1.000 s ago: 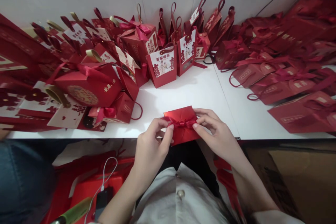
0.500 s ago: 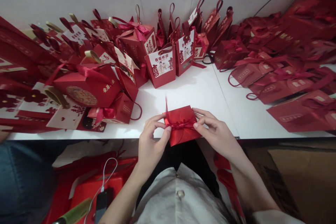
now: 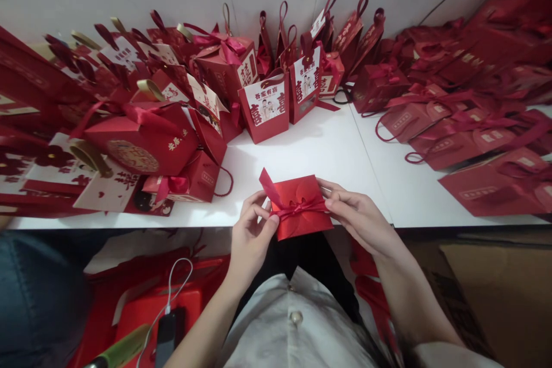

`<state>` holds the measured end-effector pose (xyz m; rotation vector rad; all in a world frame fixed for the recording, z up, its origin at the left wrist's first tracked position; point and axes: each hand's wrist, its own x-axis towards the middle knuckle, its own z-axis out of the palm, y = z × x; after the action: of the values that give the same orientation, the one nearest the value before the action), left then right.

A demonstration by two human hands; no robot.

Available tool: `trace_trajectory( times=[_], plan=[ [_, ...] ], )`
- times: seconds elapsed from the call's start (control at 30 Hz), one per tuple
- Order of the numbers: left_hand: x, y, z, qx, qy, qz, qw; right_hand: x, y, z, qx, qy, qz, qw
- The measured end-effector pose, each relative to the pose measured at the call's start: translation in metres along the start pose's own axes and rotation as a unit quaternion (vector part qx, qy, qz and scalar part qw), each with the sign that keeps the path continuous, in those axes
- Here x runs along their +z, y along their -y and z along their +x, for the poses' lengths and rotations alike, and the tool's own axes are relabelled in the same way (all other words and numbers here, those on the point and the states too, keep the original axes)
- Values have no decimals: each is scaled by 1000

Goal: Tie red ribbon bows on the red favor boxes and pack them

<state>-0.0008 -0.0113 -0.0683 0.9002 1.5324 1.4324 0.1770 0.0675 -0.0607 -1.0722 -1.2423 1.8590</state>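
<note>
A small flat red gift box (image 3: 299,229) is held between my two hands at the table's front edge. Around its middle runs a dark red ribbon (image 3: 301,207), knotted at the centre. My left hand (image 3: 252,236) pinches one ribbon tail at the box's left side, and the loose end sticks up beyond the fingers. On the other side, my right hand (image 3: 360,218) has thumb and fingers closed on the ribbon's right tail near the box's edge. The fingers behind the box are partly hidden.
Finished-looking red gift boxes (image 3: 142,138) crowd the white table (image 3: 319,146) on the left and back. More ribboned boxes (image 3: 466,144) lie in rows at right. A red stool (image 3: 190,299) below holds a black power bank (image 3: 170,328) with a white cable. Someone's blue-clad leg (image 3: 38,299) is at lower left.
The ribbon's left tail now shows broad and leans left, where it stood thin and upright. My right hand has shifted slightly right, and the ribbon looks stretched straighter across the box.
</note>
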Motion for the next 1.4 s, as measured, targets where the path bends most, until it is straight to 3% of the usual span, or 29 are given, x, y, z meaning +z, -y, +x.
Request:
trace_trajectory(
  times=[0.3, 0.43, 0.63, 0.77, 0.9, 1.03, 1.17, 1.3, 1.4],
  plan=[
    [-6, 10, 1, -19, 24, -16, 999, -9, -7, 1, 24, -2, 60, 998],
    [-5, 9, 5, -12, 24, -16, 1000, -13, -11, 4, 25, -6, 35, 999],
    [5, -5, 10, -18, 31, 8, 999, -18, -7, 2, 49, -1, -58, 997],
    [16, -8, 14, 1, 49, 43, 998, -20, -5, -1, 90, 33, -38, 995],
    [19, -7, 20, 6, 58, 86, 995, -24, -1, 2, 55, -33, -7, 998],
    [17, -9, 24, -2, 76, 108, 991, -24, 16, 16, -43, -81, -108, 990],
    [16, -11, 26, 8, 83, 126, 988, -24, 38, 24, -66, -24, -244, 967],
    [16, -12, 26, -5, 74, 128, 989, -36, 45, 18, 12, 84, -345, 935],
    [17, -16, 27, -30, 76, 148, 986, -41, 41, 12, 51, 154, -331, 929]
  ],
)
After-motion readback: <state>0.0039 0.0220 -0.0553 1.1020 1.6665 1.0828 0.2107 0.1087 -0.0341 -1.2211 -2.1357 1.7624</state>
